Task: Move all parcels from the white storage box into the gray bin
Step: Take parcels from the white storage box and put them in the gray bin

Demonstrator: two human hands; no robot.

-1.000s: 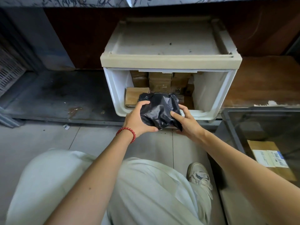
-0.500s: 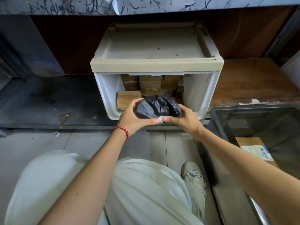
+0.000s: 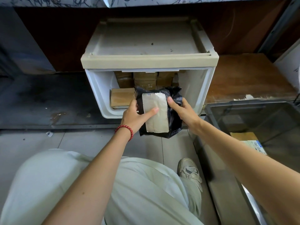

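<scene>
Left hand point(image 3: 135, 116) and right hand point(image 3: 184, 111) are gripping black parcel point(image 3: 176, 122) at white box point(image 3: 99, 88) front edge; we're seeing one carton point(image 3: 243, 136) in gray bin point(image 3: 235, 104), brown boxes point(image 3: 123, 98) waiting.

white plastic storage box point(image 3: 97, 88): on dark low platform point(image 3: 48, 101) | brown cardboard parcels point(image 3: 122, 98): inside it, rear and left | black plastic-bag parcel point(image 3: 175, 125): before its opening, between left hand point(image 3: 134, 116) and right hand point(image 3: 185, 111) | gray plastic bin point(image 3: 243, 103): right, labelled cardboard parcel point(image 3: 248, 140) inside

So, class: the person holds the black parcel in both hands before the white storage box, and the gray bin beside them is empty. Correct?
No: the head view shows a brown labelled parcel lying in the gray bin. Otherwise right: left hand and right hand hold the black parcel before the white storage box.
</scene>
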